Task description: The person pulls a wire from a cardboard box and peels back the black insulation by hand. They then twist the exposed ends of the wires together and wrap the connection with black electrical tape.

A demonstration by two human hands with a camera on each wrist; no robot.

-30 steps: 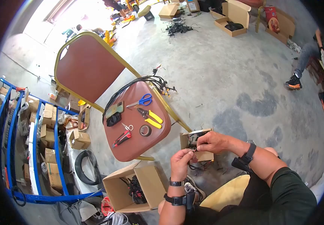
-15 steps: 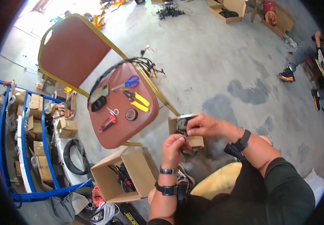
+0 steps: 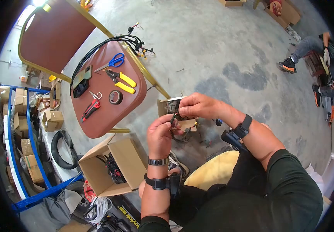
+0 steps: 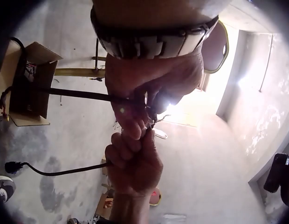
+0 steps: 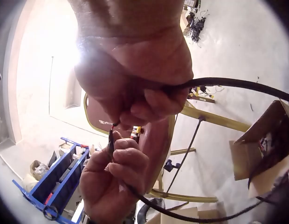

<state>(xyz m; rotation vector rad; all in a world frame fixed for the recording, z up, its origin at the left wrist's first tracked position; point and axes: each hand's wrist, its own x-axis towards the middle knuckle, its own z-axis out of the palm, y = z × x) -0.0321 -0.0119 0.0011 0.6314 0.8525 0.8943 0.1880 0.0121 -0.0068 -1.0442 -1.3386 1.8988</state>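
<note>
My left hand (image 3: 160, 133) and right hand (image 3: 199, 106) meet fingertip to fingertip above a small cardboard box (image 3: 163, 108). In the left wrist view, the left fingers hold a black cable (image 4: 79, 94) that runs toward that box. The right hand (image 4: 135, 170) grips a second cable (image 4: 65, 172), which ends in a black plug (image 4: 14, 167). In the right wrist view, a thin wire end with red on it (image 5: 113, 126) shows between the two hands' fingertips, beside the dark tip of the left hand's cable (image 5: 111, 140).
A chair seat (image 3: 101, 120) at the left bears blue scissors (image 3: 116, 60), yellow-handled pliers (image 3: 126, 82), tape (image 3: 115, 97), a red utility knife (image 3: 90, 110) and a bundle of black cables (image 3: 97, 46). A larger carton (image 3: 128, 162) with cables stands below it. Another person (image 3: 310, 48) sits at the right.
The head view has shifted, so chair and boxes appear farther left and higher. The hands stay together at the wire ends; the left hand's fingers look more spread than before.
</note>
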